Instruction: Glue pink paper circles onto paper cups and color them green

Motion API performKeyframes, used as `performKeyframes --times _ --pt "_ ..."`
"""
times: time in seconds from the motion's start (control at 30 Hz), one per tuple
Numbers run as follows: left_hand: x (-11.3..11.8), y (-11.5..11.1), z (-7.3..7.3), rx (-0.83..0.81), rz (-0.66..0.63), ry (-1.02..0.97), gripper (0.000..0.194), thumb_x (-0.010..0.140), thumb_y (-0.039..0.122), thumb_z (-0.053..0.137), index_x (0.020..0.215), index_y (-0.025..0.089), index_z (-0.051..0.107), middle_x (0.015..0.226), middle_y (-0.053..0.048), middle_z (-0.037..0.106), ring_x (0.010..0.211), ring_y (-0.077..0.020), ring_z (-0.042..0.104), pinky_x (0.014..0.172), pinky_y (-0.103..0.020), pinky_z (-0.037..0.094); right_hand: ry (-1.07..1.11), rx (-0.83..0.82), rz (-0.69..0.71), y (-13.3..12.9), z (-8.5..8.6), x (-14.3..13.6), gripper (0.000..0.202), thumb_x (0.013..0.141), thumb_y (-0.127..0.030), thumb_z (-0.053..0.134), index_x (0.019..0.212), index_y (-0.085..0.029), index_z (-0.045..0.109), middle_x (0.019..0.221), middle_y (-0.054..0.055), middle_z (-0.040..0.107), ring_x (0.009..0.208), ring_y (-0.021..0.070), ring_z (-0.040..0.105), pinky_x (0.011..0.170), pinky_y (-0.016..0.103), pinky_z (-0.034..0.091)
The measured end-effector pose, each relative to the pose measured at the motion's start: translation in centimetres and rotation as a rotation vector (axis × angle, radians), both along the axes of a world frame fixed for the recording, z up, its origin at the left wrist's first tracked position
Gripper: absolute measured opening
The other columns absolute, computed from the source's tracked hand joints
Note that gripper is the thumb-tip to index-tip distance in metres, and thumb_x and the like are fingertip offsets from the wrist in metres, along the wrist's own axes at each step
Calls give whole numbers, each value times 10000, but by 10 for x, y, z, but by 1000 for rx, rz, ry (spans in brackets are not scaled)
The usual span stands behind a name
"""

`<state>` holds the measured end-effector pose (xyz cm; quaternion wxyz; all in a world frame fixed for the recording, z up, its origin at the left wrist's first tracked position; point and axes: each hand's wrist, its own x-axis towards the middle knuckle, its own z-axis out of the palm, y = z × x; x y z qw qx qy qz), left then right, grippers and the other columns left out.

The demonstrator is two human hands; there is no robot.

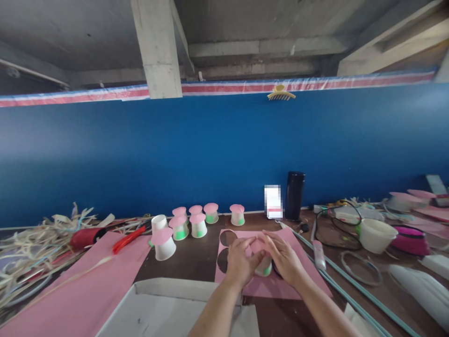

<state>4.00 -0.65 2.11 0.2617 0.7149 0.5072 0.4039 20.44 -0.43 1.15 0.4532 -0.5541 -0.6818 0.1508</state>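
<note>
My left hand [242,262] and my right hand [283,256] meet over an upturned white paper cup [264,267] with a green patch. Between my fingers a pink paper disc [257,245] lies on the cup's top, and both hands grip its edges. The cup stands on a pink sheet [273,291] with round holes cut in it. Behind and to the left stand several upturned cups topped with pink discs, among them a single one [237,216]. A taller white cup stack [159,223] is near the nearest capped cup [164,244].
A white open box [168,283] lies in front at the left, beside red-handled scissors [129,239] on pink paper [87,281]. A lit phone [273,201] and black flask [295,195] stand behind. Cables, a white bowl [377,235] and strips clutter the sides.
</note>
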Motion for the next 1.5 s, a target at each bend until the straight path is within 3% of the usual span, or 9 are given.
performKeyframes --times 0.17,0.3,0.47,0.63,0.93,1.13,1.27,1.5 --pt "-1 1 -4 -5 -14 -8 543 746 558 577 1184 241 630 1205 -85 598 1124 -283 515 992 -382 376 214 -43 -5 -3 8 13 574 858 -581 405 1298 -235 531 1366 57 513 1307 229 408 1089 402 328" --pt "-2 -1 -1 26 -32 -21 574 746 608 554 1190 252 627 1210 -82 599 1128 -287 510 993 -384 374 140 -146 33 -1 1 24 646 795 -568 522 1325 -199 500 1383 93 490 1304 250 410 1095 417 313" --pt "-3 -1 -1 29 -33 -19 578 744 600 564 1196 245 624 1207 -88 599 1123 -291 516 995 -391 378 145 -212 87 4 -11 33 674 822 -563 490 1377 -186 426 1403 94 466 1295 241 425 1052 397 378" --pt "-2 2 -7 68 -46 -26 578 752 615 553 1191 246 626 1193 -91 608 1136 -286 511 1008 -404 370 75 -252 86 2 -13 29 703 773 -545 568 1359 -174 453 1367 115 504 1267 263 458 1039 399 386" --pt "-2 3 -6 99 -52 -23 566 772 599 542 1186 223 628 1188 -92 616 1124 -276 520 1008 -402 371 76 -252 37 1 -11 29 723 787 -567 534 1379 -166 428 1373 130 493 1240 279 488 1004 408 417" --pt "0 4 -10 57 -10 -9 568 759 561 570 1207 215 615 1201 -106 604 1120 -285 522 1005 -399 379 -121 -118 40 -8 2 25 720 814 -603 453 1399 -188 398 1474 115 354 1369 268 290 1105 456 266" --pt "-1 2 -10 59 -19 -27 621 758 590 552 1256 221 576 1222 -94 592 1148 -284 501 1014 -395 370 -342 -128 36 -15 3 17 753 811 -638 429 1402 -174 391 1508 141 271 1397 276 208 1086 494 271" --pt "0 -1 -5 67 -20 -2 546 758 528 570 1212 226 613 1217 -79 603 1130 -279 517 1013 -375 371 -477 -157 -3 -18 -4 14 694 820 -648 402 1403 -273 386 1519 83 265 1383 312 227 1055 525 288"
